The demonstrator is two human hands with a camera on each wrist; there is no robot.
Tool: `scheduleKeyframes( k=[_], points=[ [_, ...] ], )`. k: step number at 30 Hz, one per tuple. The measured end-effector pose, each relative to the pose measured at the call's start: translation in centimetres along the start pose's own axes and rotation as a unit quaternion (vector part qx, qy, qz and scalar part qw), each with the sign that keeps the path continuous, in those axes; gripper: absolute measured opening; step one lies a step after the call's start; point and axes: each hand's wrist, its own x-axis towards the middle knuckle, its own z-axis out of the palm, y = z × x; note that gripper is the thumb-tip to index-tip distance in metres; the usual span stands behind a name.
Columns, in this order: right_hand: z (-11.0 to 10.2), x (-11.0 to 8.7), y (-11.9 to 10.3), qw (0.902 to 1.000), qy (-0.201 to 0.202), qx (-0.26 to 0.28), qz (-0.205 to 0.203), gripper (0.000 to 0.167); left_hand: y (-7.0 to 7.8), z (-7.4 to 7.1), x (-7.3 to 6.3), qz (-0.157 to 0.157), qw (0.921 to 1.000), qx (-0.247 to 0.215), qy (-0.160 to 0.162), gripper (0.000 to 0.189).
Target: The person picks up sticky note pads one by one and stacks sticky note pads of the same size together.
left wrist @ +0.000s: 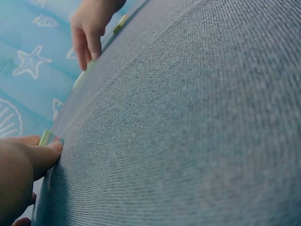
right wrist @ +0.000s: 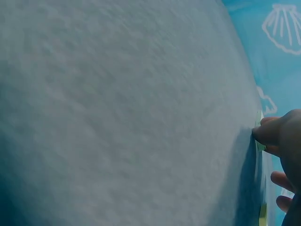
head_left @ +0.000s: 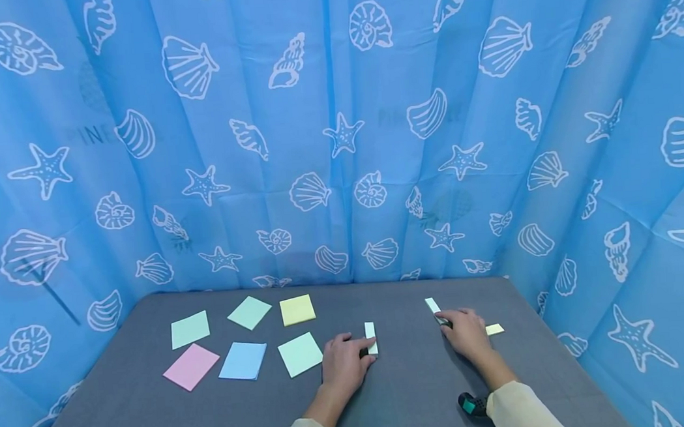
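Pale strip (head_left: 369,329) pinched between left fingers (head_left: 363,343), slanted strip (head_left: 432,304) pinched between right fingers (head_left: 448,314)

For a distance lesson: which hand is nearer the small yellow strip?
Right. The right hand is just left of the yellow strip; the left hand is farther left, touching a pale strip.

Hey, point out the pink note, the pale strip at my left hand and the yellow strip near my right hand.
Pink note (head_left: 191,367): head view, middle of its upper face.
Pale strip (head_left: 369,330) at the left hand (head_left: 343,363): head view, uncovered far end.
Yellow strip (head_left: 495,329): head view, middle of its visible part.
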Motion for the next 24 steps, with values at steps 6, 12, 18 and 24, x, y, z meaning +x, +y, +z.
scheduleKeyframes(
  k=[6, 12, 18, 24],
  points=[
    [0.5, -0.2, -1.5, 0.9999, -0.003, -0.002, -0.017, 0.031, 0.0, -0.1, -0.1, 0.004, 1.0000, -0.002, 0.000, 0.038],
    [0.5, -0.8, -3.2, 0.9990, -0.002, -0.025, -0.038, 0.029, 0.0, -0.1, 0.0, 0.001, 1.0000, -0.003, 0.000, 0.038],
    [0.6, -1.4, -4.7, 0.9962, 0.005, -0.048, -0.073, 0.028, -0.1, -0.1, 0.0, -0.002, 1.0000, -0.006, 0.001, 0.037],
    [0.6, -1.7, -5.7, 0.9939, -0.002, -0.038, -0.104, 0.026, -0.1, 0.0, 0.0, 0.005, 1.0000, -0.004, 0.005, 0.037]
  ],
)
